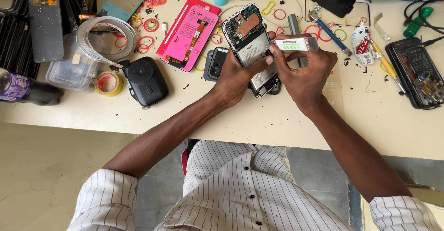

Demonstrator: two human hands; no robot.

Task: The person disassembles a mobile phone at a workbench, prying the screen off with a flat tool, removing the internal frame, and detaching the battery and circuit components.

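Phone (pixel 252 46), back off, clenched in my left hand (pixel 236 76) | my right hand (pixel 303 71) pinches a small white sticker strip (pixel 296 44) beside it | above the surface (pixel 277 120)

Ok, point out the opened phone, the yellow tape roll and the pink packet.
Opened phone (pixel 249 39): head view, on its exposed battery.
Yellow tape roll (pixel 109 83): head view, on its rim.
Pink packet (pixel 187 32): head view, on its face.

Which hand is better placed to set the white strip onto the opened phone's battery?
Probably the right hand: it pinches the white strip just above the battery, while the left hand grips the opened phone.
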